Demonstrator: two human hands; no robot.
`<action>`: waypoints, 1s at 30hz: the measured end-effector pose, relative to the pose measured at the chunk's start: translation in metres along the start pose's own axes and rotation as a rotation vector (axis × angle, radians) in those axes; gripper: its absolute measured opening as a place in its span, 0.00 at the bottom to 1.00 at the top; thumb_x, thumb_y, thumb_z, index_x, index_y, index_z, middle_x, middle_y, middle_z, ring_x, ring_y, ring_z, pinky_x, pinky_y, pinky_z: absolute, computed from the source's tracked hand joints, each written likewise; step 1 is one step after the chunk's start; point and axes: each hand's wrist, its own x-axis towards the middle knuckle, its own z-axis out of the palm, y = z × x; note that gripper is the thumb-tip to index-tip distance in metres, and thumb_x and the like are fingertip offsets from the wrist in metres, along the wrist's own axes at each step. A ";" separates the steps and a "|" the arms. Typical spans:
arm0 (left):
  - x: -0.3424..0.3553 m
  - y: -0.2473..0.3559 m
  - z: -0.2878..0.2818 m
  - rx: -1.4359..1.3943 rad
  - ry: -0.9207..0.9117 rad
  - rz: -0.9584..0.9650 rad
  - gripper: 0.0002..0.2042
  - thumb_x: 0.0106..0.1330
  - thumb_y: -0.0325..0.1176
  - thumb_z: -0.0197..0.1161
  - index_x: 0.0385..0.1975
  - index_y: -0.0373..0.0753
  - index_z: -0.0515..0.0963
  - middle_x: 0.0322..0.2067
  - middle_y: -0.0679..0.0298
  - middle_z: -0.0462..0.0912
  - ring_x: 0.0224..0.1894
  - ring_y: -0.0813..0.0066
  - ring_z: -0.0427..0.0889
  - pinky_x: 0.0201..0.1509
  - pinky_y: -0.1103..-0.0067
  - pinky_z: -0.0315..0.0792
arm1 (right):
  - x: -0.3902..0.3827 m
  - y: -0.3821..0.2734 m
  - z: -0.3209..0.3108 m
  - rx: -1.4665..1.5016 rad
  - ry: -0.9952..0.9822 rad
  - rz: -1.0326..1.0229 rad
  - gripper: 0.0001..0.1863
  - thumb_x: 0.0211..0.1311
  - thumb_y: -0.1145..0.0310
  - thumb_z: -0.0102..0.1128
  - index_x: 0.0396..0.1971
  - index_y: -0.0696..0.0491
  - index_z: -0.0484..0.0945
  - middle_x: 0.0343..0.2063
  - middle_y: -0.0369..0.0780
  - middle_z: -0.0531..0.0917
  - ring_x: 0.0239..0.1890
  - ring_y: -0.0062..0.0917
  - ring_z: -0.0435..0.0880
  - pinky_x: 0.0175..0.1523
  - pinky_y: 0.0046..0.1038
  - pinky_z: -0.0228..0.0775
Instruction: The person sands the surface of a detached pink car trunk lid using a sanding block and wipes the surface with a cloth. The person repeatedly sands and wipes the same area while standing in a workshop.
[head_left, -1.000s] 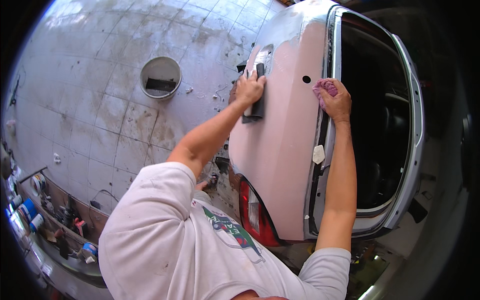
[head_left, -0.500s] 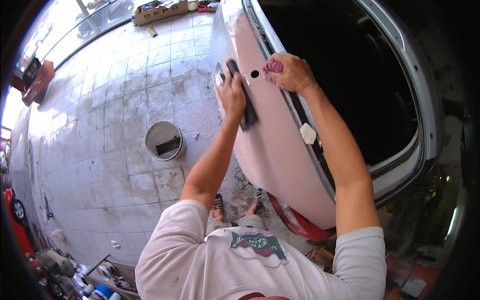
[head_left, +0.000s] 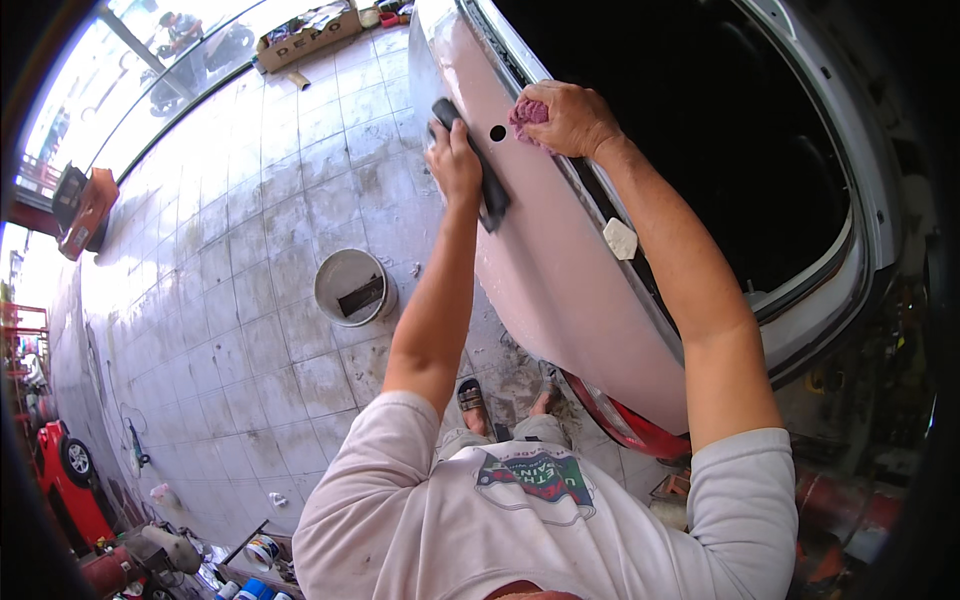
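Observation:
My left hand (head_left: pixel 455 168) is closed over a long black sanding block (head_left: pixel 489 190), which lies along the outer side of a pinkish primed car panel (head_left: pixel 570 290). A round dark hole (head_left: pixel 498 133) in the panel sits between my two hands. Bunched in my right hand (head_left: pixel 574 120) is a wet-looking pink cloth (head_left: pixel 531 118), held at the panel's inner edge beside the dark opening. Nearer to me, a pale hexagonal piece (head_left: pixel 620 239) rests on that same edge. My fingers partly hide the block and the cloth.
On the tiled floor (head_left: pixel 240 290) to the left stands a bucket (head_left: pixel 384 310) with a dark flat piece (head_left: pixel 361 297) inside. A red tail light (head_left: pixel 625 425) is below the panel, close to my feet. A cardboard box (head_left: pixel 310 42) sits at the far side.
The whole view has shifted a little. My left hand and the sanding block have slid slightly farther away along the panel; the right hand still grips the cloth near the edge.

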 end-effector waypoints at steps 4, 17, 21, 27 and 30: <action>-0.060 0.035 -0.004 -0.292 -0.091 -0.269 0.27 0.82 0.45 0.52 0.76 0.38 0.70 0.58 0.36 0.79 0.59 0.37 0.74 0.70 0.57 0.64 | -0.014 0.022 0.004 -0.061 -0.011 0.028 0.19 0.59 0.47 0.74 0.46 0.41 0.88 0.45 0.37 0.91 0.47 0.37 0.92 0.54 0.39 0.86; -0.022 -0.012 0.013 -0.180 -0.054 -0.258 0.23 0.81 0.44 0.50 0.71 0.46 0.78 0.64 0.42 0.81 0.56 0.36 0.74 0.67 0.57 0.67 | -0.009 0.012 0.002 -0.053 -0.039 0.015 0.17 0.59 0.52 0.76 0.44 0.43 0.87 0.45 0.36 0.91 0.46 0.37 0.91 0.53 0.38 0.86; -0.146 0.045 -0.012 -0.203 -0.070 -0.089 0.26 0.81 0.46 0.54 0.74 0.44 0.75 0.63 0.32 0.74 0.69 0.33 0.68 0.76 0.55 0.61 | -0.024 0.029 0.000 -0.055 -0.043 0.013 0.15 0.61 0.51 0.75 0.43 0.42 0.87 0.43 0.36 0.90 0.46 0.37 0.92 0.52 0.39 0.85; -0.068 -0.038 0.009 -0.182 -0.085 -0.137 0.25 0.81 0.48 0.52 0.70 0.42 0.78 0.68 0.39 0.75 0.62 0.33 0.73 0.71 0.53 0.65 | -0.009 0.006 -0.006 0.006 -0.055 -0.014 0.15 0.62 0.53 0.76 0.43 0.43 0.87 0.42 0.36 0.90 0.45 0.38 0.91 0.51 0.39 0.85; -0.047 -0.051 0.017 -0.063 -0.104 -0.280 0.25 0.81 0.50 0.49 0.69 0.45 0.79 0.70 0.50 0.77 0.60 0.34 0.74 0.69 0.53 0.66 | -0.004 0.002 -0.003 0.011 -0.050 -0.024 0.15 0.61 0.54 0.76 0.43 0.44 0.87 0.43 0.36 0.90 0.45 0.39 0.91 0.52 0.39 0.85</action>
